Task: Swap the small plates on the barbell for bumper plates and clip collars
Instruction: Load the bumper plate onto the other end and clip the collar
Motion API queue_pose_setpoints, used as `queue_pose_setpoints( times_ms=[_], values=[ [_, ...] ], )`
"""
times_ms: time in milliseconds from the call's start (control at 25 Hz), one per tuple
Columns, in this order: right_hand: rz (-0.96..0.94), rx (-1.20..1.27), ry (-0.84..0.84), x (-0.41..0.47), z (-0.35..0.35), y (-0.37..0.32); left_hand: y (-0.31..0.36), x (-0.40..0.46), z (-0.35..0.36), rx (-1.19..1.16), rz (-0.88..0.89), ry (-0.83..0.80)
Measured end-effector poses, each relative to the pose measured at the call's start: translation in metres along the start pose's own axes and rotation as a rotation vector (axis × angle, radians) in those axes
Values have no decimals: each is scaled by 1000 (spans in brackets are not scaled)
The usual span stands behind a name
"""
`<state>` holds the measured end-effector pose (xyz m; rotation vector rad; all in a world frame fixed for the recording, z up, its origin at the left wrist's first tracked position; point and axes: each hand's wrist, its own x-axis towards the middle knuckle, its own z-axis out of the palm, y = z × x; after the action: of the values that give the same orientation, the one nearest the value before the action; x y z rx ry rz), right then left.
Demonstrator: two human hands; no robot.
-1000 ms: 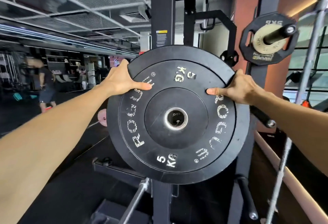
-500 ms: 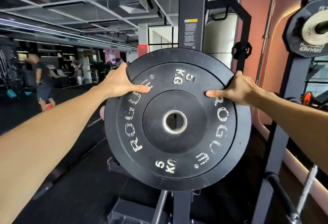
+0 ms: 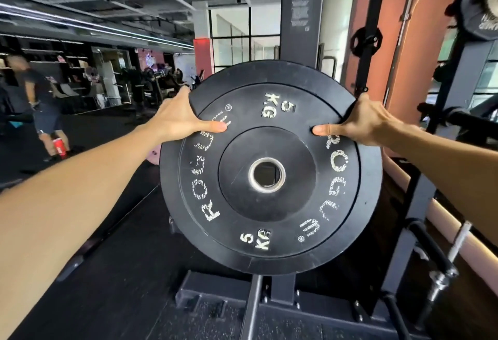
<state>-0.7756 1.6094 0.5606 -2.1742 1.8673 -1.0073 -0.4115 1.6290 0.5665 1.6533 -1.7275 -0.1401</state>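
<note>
1. At arm's length, centre of view: black 5 kg bumper plate (image 3: 270, 167), held upright, face toward the camera, clear of the floor. White worn lettering "5 KG" at top and bottom; steel-ringed centre hole (image 3: 266, 175) open, with no bar through it.
2. Left hand (image 3: 176, 121) grips the plate's upper left rim: thumb flat across the face, pointing inward; remaining fingers wrapped behind the edge, out of sight.
3. Right hand (image 3: 361, 124) grips the upper right rim in the mirror pose: thumb on the face, fingers hidden behind the plate.
4. Just behind the plate: dark rack upright (image 3: 301, 16) carrying a label with a yellow strip; its bolted base (image 3: 234, 296) sits on the black floor below the plate.
5. Lower right: knurled barbell end (image 3: 442, 283), angled, near the rack foot.
6. Upper right edge: a dark plate (image 3: 479, 8) stored on a peg, partly cut off.
7. Far left background: a person (image 3: 40, 102) in dark clothes, blurred, with a red can (image 3: 59, 147) near the feet.
</note>
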Motion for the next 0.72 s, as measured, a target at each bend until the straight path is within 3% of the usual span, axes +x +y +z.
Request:
queue_pose_setpoints(
  times_ms=[720],
  values=[
    [-82,-181,3,-177,276,84,-239,-176,180,8,23,-72]
  ],
)
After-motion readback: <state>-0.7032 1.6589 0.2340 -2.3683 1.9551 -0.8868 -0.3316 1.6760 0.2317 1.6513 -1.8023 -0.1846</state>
